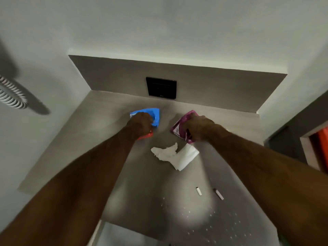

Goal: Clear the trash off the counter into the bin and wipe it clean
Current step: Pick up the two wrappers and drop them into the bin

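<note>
On the grey counter [99, 132], my left hand [140, 124] closes on a blue wrapper [153, 115] with a red end showing under the wrist. My right hand [199, 127] grips a pink wrapper [179, 127] a little to the right. Between and nearer than both hands lies a crumpled white tissue [175, 156]. Two small white stubs, one [199, 191] and another [218, 194], lie closer to the front edge. Tiny white crumbs [209, 219] are scattered over the near part of the counter. No bin is in view.
A black wall plate [161, 88] is set in the grey backsplash behind the counter. White walls close in left and right. A coiled white cord [10, 93] hangs on the left wall. An orange-edged opening [319, 148] shows at right.
</note>
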Available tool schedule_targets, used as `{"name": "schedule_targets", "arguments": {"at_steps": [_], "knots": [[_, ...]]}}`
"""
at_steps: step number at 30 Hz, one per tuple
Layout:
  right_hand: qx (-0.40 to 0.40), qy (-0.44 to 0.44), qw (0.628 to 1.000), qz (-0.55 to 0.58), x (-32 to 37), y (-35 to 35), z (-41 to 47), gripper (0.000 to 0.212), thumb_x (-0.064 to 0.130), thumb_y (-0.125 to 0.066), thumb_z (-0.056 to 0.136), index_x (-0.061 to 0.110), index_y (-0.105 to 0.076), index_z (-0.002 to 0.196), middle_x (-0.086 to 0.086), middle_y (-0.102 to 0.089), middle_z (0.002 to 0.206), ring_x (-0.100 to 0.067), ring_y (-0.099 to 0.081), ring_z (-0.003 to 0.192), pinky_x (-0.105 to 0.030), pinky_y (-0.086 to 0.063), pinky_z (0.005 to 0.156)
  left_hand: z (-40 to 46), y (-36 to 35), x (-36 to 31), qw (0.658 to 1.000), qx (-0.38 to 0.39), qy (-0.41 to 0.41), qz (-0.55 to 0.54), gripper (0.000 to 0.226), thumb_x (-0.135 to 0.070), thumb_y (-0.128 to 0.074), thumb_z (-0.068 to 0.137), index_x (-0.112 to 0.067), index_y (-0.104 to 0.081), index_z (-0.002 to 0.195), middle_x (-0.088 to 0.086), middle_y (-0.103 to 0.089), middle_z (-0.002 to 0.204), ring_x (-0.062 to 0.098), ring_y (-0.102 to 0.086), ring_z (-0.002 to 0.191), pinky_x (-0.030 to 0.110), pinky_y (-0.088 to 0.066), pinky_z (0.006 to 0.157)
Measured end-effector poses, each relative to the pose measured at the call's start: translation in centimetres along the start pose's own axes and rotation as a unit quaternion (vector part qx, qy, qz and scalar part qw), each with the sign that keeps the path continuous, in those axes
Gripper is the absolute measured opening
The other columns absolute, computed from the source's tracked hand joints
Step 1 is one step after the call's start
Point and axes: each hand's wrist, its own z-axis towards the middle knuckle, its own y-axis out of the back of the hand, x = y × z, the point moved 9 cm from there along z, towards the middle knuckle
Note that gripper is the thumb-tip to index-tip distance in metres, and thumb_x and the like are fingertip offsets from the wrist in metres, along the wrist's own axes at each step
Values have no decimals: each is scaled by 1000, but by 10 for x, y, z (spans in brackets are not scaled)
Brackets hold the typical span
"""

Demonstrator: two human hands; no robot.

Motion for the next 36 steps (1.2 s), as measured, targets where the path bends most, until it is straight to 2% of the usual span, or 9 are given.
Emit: {"name": "schedule_targets", "arguments": {"at_steps": [5, 8, 14, 20, 22, 26, 30, 33, 36], "knots": [[-126, -97, 969, 190, -37, 2, -9, 45, 18, -69, 88, 6, -59, 130, -15, -56, 133, -33, -62, 112, -41, -51, 100, -14, 45, 43, 982, -119, 80, -119, 34, -14, -87, 74, -4, -80, 106, 17, -77, 116, 31, -69, 112, 34, -49, 105], [-181, -77, 939, 281, -44, 13, -17, 40, 6, -59, 89, -5, -56, 127, -25, -55, 134, -42, -51, 124, -52, -42, 105, -40, 69, 51, 964, -193, 98, -151, 37, -16, -90, 69, -6, -81, 103, 17, -77, 115, 32, -69, 110, 32, -49, 100], [-270, -80, 918, 280, -34, 50, -49, 38, 0, -64, 86, 1, -62, 124, -11, -52, 138, -25, -54, 120, -25, -41, 106, -93, 93, 18, 935, -241, 85, -245, 32, -15, -87, 75, -4, -80, 104, 18, -77, 113, 30, -69, 109, 27, -47, 92], [-442, -91, 793, 408, 20, 38, -205, 36, -13, -57, 77, 7, -77, 101, -7, -71, 112, -11, -64, 101, -10, -42, 94, -221, 53, -60, 885, -183, 20, -428, 18, -17, -75, 75, -10, -82, 90, 10, -80, 83, 23, -75, 75, 36, -62, 73], [-421, -70, 782, 453, 61, -11, -262, 39, -15, -63, 77, 12, -76, 101, -2, -73, 111, 0, -65, 102, -14, -48, 91, -277, 7, -86, 880, -108, -17, -463, 24, -22, -66, 70, -11, -80, 86, 6, -79, 82, 20, -74, 73, 36, -62, 68], [-366, -85, 743, 555, 126, -128, -348, 25, 12, -68, 79, 26, -74, 99, 19, -71, 112, 3, -67, 103, -13, -50, 89, -369, -114, -107, 846, 62, -12, -530, 50, 6, -68, 73, -33, -77, 102, -12, -72, 111, 5, -72, 97, 18, -60, 73], [-216, -225, 744, 591, 144, -293, -367, 20, 24, -77, 72, 35, -66, 84, 7, -75, 78, -17, -72, 76, -39, -58, 73, -413, -239, -110, 861, 124, 1, -493, 39, 11, -77, 73, -21, -75, 96, 17, -60, 118, 16, -66, 107, 33, -60, 79], [-62, -292, 744, 597, 148, -411, -354, 21, 18, -71, 79, 33, -56, 83, -3, -68, 82, -29, -65, 79, -49, -55, 76, -410, -334, -111, 872, 133, 64, -466, 57, 18, -75, 76, -37, -78, 91, 29, -61, 112, 39, -65, 107, 49, -56, 91], [-8, -324, 757, 567, 141, -493, -322, 11, 29, -67, 84, 23, -65, 93, -3, -73, 86, -28, -69, 81, -44, -57, 77, -385, -439, -114, 868, 181, 133, -444, 25, 3, -72, 85, -10, -77, 105, 26, -67, 116, 40, -67, 108, 50, -56, 95]]}}
